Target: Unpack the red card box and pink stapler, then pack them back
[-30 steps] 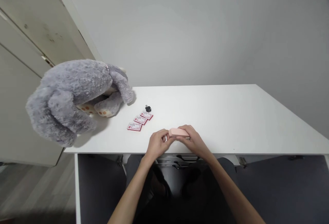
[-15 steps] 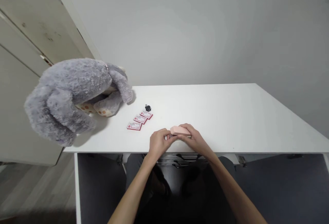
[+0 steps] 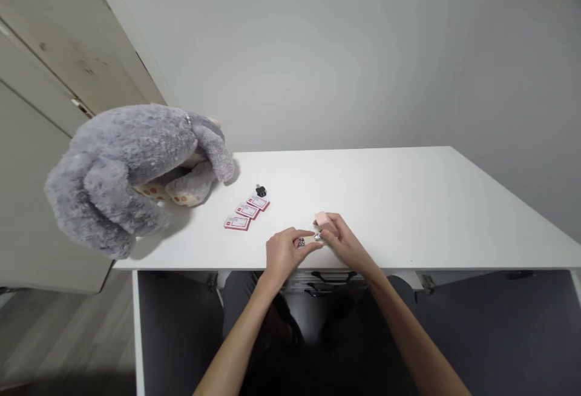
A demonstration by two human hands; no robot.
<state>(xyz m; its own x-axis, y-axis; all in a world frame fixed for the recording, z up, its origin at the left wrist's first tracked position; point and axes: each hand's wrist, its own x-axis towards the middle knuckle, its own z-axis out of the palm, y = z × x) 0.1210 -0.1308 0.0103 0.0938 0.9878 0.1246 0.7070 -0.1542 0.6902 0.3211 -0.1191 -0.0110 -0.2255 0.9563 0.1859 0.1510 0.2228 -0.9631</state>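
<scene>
My right hand is closed around a pink block-shaped object, which is partly hidden by the fingers. A small shiny silver piece shows at the right thumb tip, just below the pink object. My left hand is curled around another small silver piece. Its thumb and forefinger reach right, to the silver piece by the right hand. What kind of things the silver pieces are is too small to tell. Both hands are low over the front edge of the white table.
Three small red-and-white boxes lie in a slanting row on the white table. Behind them is a small black object with a metal part. A large grey plush toy slumps over the table's left end. A wall rises behind.
The pink object has turned in my right hand, its end now pointing up and left. The hands have parted slightly, and two silver pieces show between them.
</scene>
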